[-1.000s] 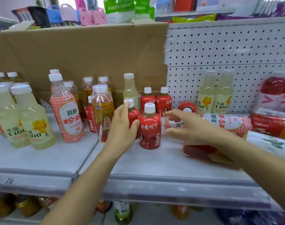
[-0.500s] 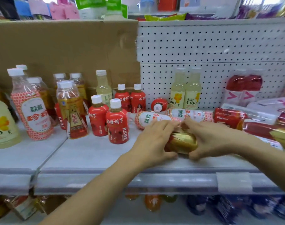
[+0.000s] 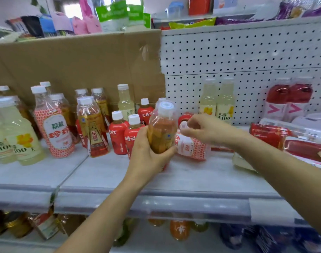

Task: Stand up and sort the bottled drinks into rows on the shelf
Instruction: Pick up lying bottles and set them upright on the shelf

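Our left hand (image 3: 148, 156) wraps fingers and thumb round the lower half of an amber tea bottle (image 3: 161, 128), holding it upright over the shelf (image 3: 101, 172), just in front of the small red bottles (image 3: 117, 133); its base is hidden behind our palm. Our right hand (image 3: 205, 130) hovers just beside the bottle, fingers loosely curled, gripping nothing we can see. Below it a red-and-white netted bottle (image 3: 192, 148) lies on its side, and behind that a red bottle (image 3: 185, 116) lies with its white cap toward us. To the left stand a matching tea bottle (image 3: 93, 130), a tall lychee-label bottle (image 3: 53, 125) and pale yellow bottles (image 3: 22, 137). At the right, red wrapped packs (image 3: 284, 141) lie flat, and two more yellow drinks (image 3: 225, 105) stand against the pegboard (image 3: 247, 52).
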Available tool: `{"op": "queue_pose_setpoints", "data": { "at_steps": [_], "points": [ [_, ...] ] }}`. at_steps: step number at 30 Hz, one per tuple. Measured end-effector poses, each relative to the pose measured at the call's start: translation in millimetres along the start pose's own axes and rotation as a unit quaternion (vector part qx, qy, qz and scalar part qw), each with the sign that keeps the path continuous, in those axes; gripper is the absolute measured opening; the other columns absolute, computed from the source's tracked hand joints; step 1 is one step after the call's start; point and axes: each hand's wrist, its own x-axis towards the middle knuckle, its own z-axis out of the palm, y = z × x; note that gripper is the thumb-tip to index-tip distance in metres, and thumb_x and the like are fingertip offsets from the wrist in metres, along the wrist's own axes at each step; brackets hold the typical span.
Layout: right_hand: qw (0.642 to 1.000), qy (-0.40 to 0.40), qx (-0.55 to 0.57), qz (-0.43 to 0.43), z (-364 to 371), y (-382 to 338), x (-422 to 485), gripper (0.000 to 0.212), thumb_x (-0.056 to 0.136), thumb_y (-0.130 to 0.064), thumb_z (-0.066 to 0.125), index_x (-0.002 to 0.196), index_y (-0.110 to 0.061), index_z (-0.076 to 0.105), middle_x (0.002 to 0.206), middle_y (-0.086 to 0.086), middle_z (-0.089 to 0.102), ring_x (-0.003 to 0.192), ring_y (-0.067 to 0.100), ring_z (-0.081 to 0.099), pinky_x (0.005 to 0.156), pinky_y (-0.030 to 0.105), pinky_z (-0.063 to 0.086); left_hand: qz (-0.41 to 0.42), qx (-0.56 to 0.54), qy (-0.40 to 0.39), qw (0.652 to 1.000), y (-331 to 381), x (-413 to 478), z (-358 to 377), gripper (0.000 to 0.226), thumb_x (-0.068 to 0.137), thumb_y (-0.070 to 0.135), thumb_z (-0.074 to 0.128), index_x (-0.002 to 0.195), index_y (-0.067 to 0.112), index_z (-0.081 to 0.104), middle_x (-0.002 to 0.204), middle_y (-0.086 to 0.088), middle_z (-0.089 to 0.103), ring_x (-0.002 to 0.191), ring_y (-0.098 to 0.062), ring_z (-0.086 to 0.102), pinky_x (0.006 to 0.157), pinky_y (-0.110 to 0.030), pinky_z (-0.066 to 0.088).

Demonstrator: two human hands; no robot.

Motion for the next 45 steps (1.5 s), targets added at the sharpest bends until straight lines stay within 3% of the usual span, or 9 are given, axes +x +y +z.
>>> {"op": "queue_pose_setpoints", "data": {
  "at_steps": [3,7,11,15,20,30,34,40,45],
  "points": [
    [0.992,-0.054,-0.115,0.006,38,-5,12,0.057,0.084,-0.062,0.060,0.118,-0.017,0.051,0.116,0.003,0.058,0.104,0.024,0.054,0.085,0.039,0.048,-0.031,-0.002,0.034,0.999,-9,0,-7,0.062,0.071,0.044,0.082,0.118,0.040,0.042,0.115,0.012,0.055,0.108,-0.005,0.056,0.091,-0.025,0.048],
    [0.965,0.015,-0.260,-0.015,64,-13,20,0.058,0.079,-0.060,0.063,0.115,-0.017,0.048,0.105,0.005,0.057,0.094,0.023,0.054,0.070,0.033,0.042,-0.062,-0.017,0.037,0.997,-20,11,-20,0.064,0.073,0.041,0.083,0.122,0.038,0.042,0.119,0.010,0.057,0.110,-0.006,0.057,0.092,-0.027,0.049],
    [0.984,0.003,-0.171,0.041,58,-14,18,0.049,0.071,-0.055,0.070,0.096,-0.022,0.044,0.089,-0.003,0.056,0.075,0.014,0.056,0.058,0.029,0.042,-0.082,-0.028,0.010,0.996,-24,16,-34,0.069,0.080,0.033,0.080,0.127,0.041,0.030,0.115,0.021,0.051,0.100,0.010,0.051,0.078,-0.010,0.038],
    [0.996,0.037,0.027,0.080,54,-12,4,0.055,0.071,-0.052,0.077,0.108,-0.026,0.046,0.092,-0.006,0.060,0.075,0.008,0.062,0.059,0.030,0.054,-0.093,-0.044,-0.012,0.995,-27,18,-41,0.069,0.083,0.030,0.078,0.133,0.038,0.030,0.117,0.020,0.049,0.104,0.001,0.052,0.087,-0.023,0.041],
    [0.924,0.116,0.359,0.062,59,-33,-12,0.059,0.078,-0.026,0.081,0.120,-0.021,0.041,0.103,-0.006,0.062,0.087,0.001,0.063,0.068,0.022,0.052,-0.078,-0.011,0.000,0.997,-29,18,-39,0.077,0.083,0.033,0.077,0.143,0.028,0.028,0.128,0.010,0.036,0.120,-0.008,0.043,0.097,-0.028,0.040],
    [0.911,0.072,0.402,0.061,65,-43,-15,0.064,0.083,-0.021,0.077,0.131,-0.024,0.035,0.108,-0.015,0.058,0.091,-0.004,0.057,0.067,0.014,0.045,-0.092,0.050,0.018,0.994,-31,16,-35,0.092,0.083,0.042,0.075,0.152,0.023,0.016,0.145,0.001,0.029,0.136,-0.015,0.028,0.115,-0.037,0.030],
    [0.920,0.059,0.383,0.056,64,-37,-15,0.066,0.082,-0.022,0.078,0.133,-0.023,0.035,0.112,-0.013,0.058,0.096,-0.004,0.057,0.075,0.017,0.047,0.077,0.136,0.142,0.977,-13,-4,-33,0.084,0.081,0.021,0.078,0.148,0.009,0.029,0.144,-0.013,0.034,0.132,-0.020,0.029,0.109,-0.006,0.014],
    [0.925,0.041,0.377,0.022,70,-39,11,0.071,0.084,-0.021,0.077,0.139,-0.021,0.031,0.119,-0.006,0.059,0.102,0.000,0.059,0.082,0.019,0.051,0.238,0.174,0.130,0.947,14,8,-11,0.063,0.082,0.011,0.066,0.140,0.007,0.042,0.140,-0.007,0.036,0.135,-0.026,0.036,0.115,-0.047,0.033],
    [0.989,0.018,0.145,-0.030,25,3,18,0.061,0.083,-0.024,0.077,0.134,-0.019,0.043,0.125,-0.005,0.055,0.114,0.011,0.052,0.102,0.034,0.046,0.244,0.192,0.090,0.946,25,13,2,0.048,0.085,0.007,0.066,0.132,0.010,0.053,0.133,-0.003,0.044,0.127,-0.011,0.039,0.112,-0.015,0.027]
  ]
}}
